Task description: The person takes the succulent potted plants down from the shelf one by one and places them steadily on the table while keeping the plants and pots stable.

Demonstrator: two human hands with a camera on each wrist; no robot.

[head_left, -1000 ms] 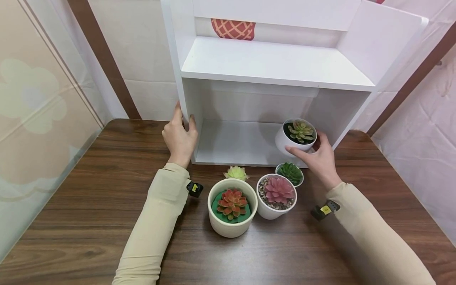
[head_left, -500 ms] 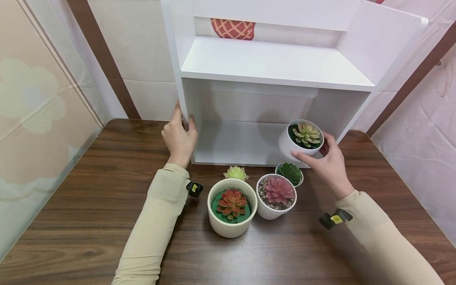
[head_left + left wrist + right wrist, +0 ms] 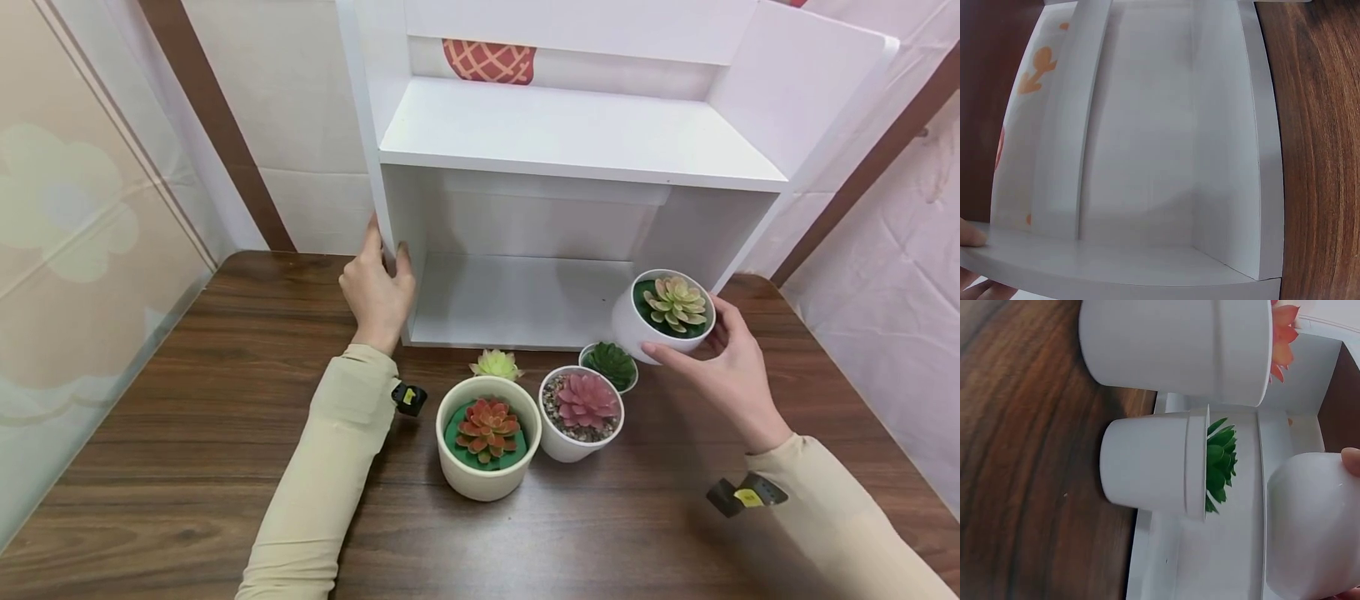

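My left hand (image 3: pixel 377 292) grips the left side panel of a white shelf unit (image 3: pixel 585 133), thumb on the inner face and fingers outside; its fingertips also show at the lower left of the left wrist view. My right hand (image 3: pixel 738 375) holds a round white pot (image 3: pixel 633 325) with a pale green succulent (image 3: pixel 677 305), thumb at the front and fingers at the far side. The pot is tilted and raised before the shelf's lower right corner. In the right wrist view the pot (image 3: pixel 1310 525) hangs clear of the table, beside a smaller white pot (image 3: pixel 1147 462).
On the wooden table (image 3: pixel 187 433), before the shelf, stand a cream pot (image 3: pixel 487 483) with a red succulent, a white pot (image 3: pixel 567 446) with a pink succulent, and a dark green succulent (image 3: pixel 611 364). A yellow-green succulent (image 3: pixel 497 364) peeks out behind the cream pot.
My right hand has drawn the held pot out of the lower compartment, to the right and towards me. My left hand and the other pots have stayed in place.
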